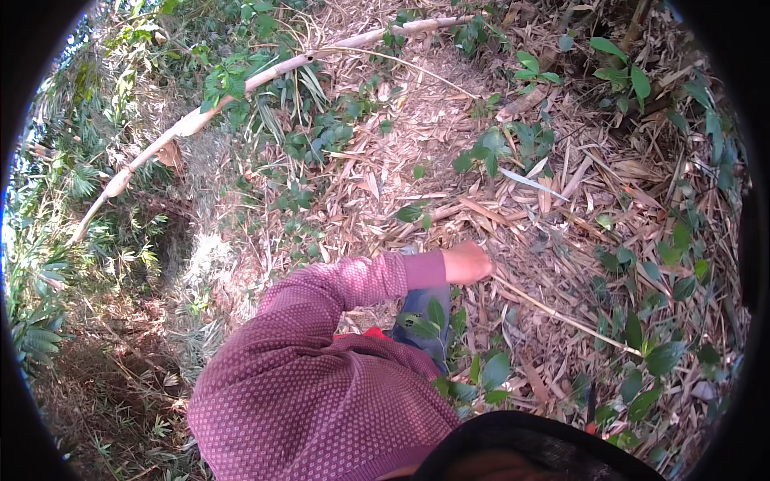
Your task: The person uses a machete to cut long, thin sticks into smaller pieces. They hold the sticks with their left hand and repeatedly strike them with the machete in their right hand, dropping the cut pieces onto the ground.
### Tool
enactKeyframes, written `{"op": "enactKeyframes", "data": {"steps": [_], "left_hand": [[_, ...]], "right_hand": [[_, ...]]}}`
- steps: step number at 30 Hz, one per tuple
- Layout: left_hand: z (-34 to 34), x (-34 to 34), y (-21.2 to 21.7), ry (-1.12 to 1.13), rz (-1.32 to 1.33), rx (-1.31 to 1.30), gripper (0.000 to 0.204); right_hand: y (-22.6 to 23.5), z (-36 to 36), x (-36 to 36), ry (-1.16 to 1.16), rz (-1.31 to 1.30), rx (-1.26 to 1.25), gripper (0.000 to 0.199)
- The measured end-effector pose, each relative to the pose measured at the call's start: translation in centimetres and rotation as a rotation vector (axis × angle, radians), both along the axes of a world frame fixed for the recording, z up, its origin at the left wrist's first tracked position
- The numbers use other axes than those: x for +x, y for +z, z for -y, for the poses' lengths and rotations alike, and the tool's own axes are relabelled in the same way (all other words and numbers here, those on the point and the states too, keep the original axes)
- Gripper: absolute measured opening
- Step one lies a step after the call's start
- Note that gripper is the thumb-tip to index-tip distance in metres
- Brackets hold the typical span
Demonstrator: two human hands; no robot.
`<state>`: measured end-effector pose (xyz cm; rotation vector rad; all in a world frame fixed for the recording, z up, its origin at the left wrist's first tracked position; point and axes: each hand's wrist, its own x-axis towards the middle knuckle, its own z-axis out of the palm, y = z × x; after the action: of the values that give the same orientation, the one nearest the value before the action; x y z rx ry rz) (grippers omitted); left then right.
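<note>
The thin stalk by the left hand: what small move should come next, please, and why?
Probably tighten the left hand on the thin stalk: the hand sits curled at its near end on dry leaf litter, but whether it grips is unclear.

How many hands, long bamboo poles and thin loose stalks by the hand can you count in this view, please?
Left hand, bare, in a maroon knitted sleeve: 1
Long pale curved bamboo pole lying across the undergrowth: 1
Thin straw-coloured stalk running from the closed hand over the leaf litter: 1
Total: 3
</note>
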<state>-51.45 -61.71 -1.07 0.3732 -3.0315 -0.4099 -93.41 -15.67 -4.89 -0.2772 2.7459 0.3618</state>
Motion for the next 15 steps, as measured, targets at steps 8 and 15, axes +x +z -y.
{"op": "enactKeyframes", "data": {"steps": [8, 15], "left_hand": [[16.6, -4.7, 1.1, -0.335, -0.430, 0.029, 0.024], [27.6, -10.1, -6.2, -0.317, -0.529, 0.061, 0.029]], "right_hand": [[-1.7, 7.0, 1.9, -0.112, -0.016, -0.028, 0.046], [0.5, 11.1, 3.2, -0.224, -0.015, 0.059, 0.047]]}}
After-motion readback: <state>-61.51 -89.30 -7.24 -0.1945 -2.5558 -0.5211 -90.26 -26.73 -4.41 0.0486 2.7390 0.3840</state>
